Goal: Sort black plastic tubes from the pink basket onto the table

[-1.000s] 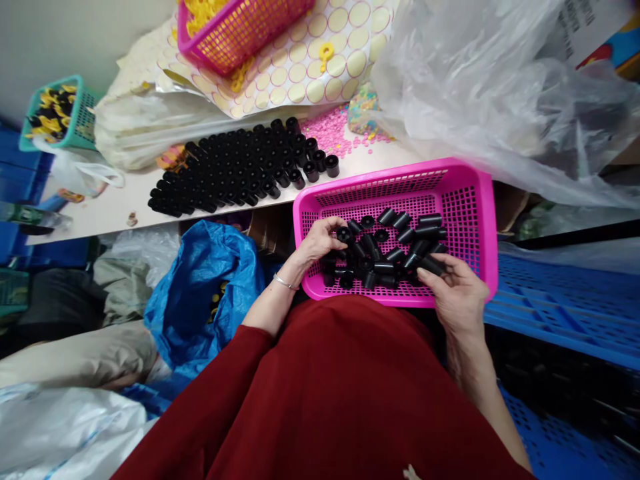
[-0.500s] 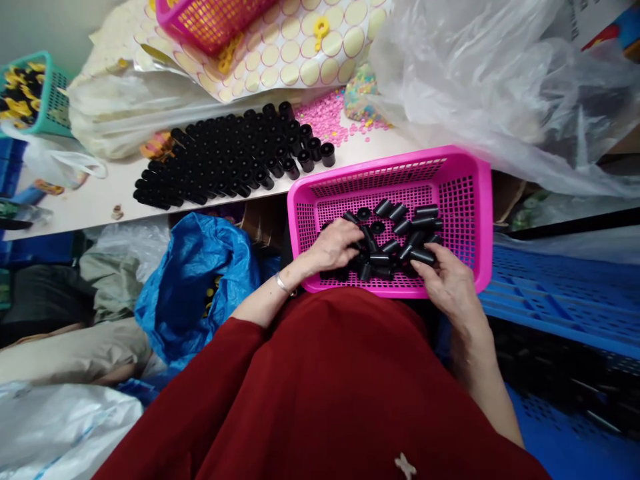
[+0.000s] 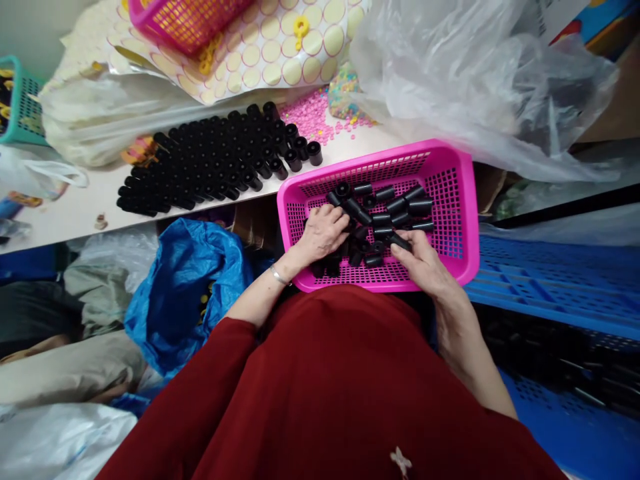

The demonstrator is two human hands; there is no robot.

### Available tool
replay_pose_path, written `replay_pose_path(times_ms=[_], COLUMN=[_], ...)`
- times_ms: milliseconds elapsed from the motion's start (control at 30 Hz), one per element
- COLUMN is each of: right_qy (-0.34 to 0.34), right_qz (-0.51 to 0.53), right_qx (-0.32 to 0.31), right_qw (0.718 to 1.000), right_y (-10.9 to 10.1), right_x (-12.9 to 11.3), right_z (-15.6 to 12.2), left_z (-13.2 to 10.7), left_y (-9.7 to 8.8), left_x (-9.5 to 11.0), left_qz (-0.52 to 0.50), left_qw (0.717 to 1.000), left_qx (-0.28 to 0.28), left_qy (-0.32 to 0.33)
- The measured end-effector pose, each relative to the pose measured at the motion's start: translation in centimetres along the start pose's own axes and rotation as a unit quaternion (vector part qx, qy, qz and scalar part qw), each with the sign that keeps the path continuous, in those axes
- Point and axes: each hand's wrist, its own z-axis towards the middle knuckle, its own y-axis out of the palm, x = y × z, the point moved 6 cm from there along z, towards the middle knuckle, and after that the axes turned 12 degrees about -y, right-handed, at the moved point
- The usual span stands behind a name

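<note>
A pink plastic basket (image 3: 467, 213) rests against my front, with many loose black cylinders (image 3: 420, 207) lying in it. My left hand (image 3: 323, 233) reaches into its left side, fingers curled down over the cylinders. Whatever those fingertips grip is hidden. On the right, my right hand (image 3: 423, 263) pinches one black cylinder (image 3: 400, 241) between thumb and fingers, low over the pile. Beyond the basket, rows of black cylinders (image 3: 210, 157) stand packed together on a white table (image 3: 60, 217).
Left of the basket sits an open blue bag (image 3: 150, 293). Pink beads (image 3: 305, 117) lie scattered behind the rows, near clear plastic bags (image 3: 440, 80). Blue crates (image 3: 550, 273) stand on the right. Another pink basket (image 3: 185, 30) and a green basket (image 3: 30, 110) are farther back.
The loose cylinders have shifted in the basket. My right hand has come left and inward, with a cylinder in its fingers. My left hand stays at the left side. The view has moved slightly.
</note>
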Motion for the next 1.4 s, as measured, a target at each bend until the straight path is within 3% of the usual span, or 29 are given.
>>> replay_pose_path(times_ms=[133, 200, 267, 333, 467, 600, 767, 833, 900, 1067, 1133, 1200, 1267, 1300, 1400], right_qy=[-0.022, -0.005, 0.013, 0.017, -0.005, -0.008, 0.017, 0.027, 0.045, 0.105, 0.108, 0.111, 0.115, 0.118, 0.133], right_qz=[-0.003, -0.006, 0.008, 0.045, 0.115, 0.121, 0.133, 0.143, 0.154, 0.251, 0.278, 0.284, 0.284, 0.284, 0.291], right_qx=[0.097, 0.119, 0.122, 0.117, 0.117, 0.112, 0.051, 0.046, 0.065, 0.143, 0.146, 0.134, 0.113, 0.101, 0.056], right_qw=[0.995, 0.993, 0.992, 0.992, 0.986, 0.986, 0.990, 0.988, 0.985, 0.952, 0.943, 0.943, 0.945, 0.946, 0.946], right_y=[-1.0, -1.6, -1.8, -1.7, -1.5, -2.2, -1.7, -1.3, -1.2, -1.9, -2.0, -1.9, -1.4, -1.0, 0.0], right_x=[-0.2, 0.1, 0.5, 0.6, -0.2, -2.2, -4.6, -4.8, -4.5, -3.6, -3.9, -4.1, -4.2, -4.1, -3.8], right_z=[-0.6, -1.1, -1.4, -1.4, -0.9, -1.0, -2.0, -2.3, -2.5, -2.2, -1.9, -1.6, -1.4, -1.4, -1.6], left_z=[-2.2, -4.3, -6.5, -7.6, -7.5, -6.6, -6.2, -6.1, -6.2, -7.4, -7.4, -7.4, -8.2, -8.6, -9.1], left_y=[-2.6, -3.7, -4.0, -3.2, -1.7, -2.6, -3.1, -2.8, -2.8, -5.8, -6.0, -4.4, -2.4, -1.7, -1.0], left_x=[-3.0, -5.2, -7.4, -8.9, -10.1, -10.3, -10.7, -10.9, -10.8, -8.0, -5.5, -3.0, -1.3, -1.0, -1.0], left_qz=[-0.025, -0.036, -0.069, -0.152, -0.345, -0.428, -0.505, -0.502, -0.451, -0.145, -0.039, 0.008, 0.022, 0.027, 0.036], left_qw=[0.986, 0.954, 0.918, 0.902, 0.870, 0.842, 0.821, 0.826, 0.855, 0.934, 0.969, 0.999, 0.992, 0.986, 0.984], left_qx=[0.128, 0.214, 0.256, 0.231, 0.146, 0.137, 0.107, 0.113, 0.133, 0.257, 0.207, 0.052, -0.100, -0.146, -0.166], left_qy=[-0.104, -0.205, -0.294, -0.331, -0.320, -0.298, -0.244, -0.228, -0.218, -0.199, -0.129, -0.010, 0.072, 0.082, 0.048])
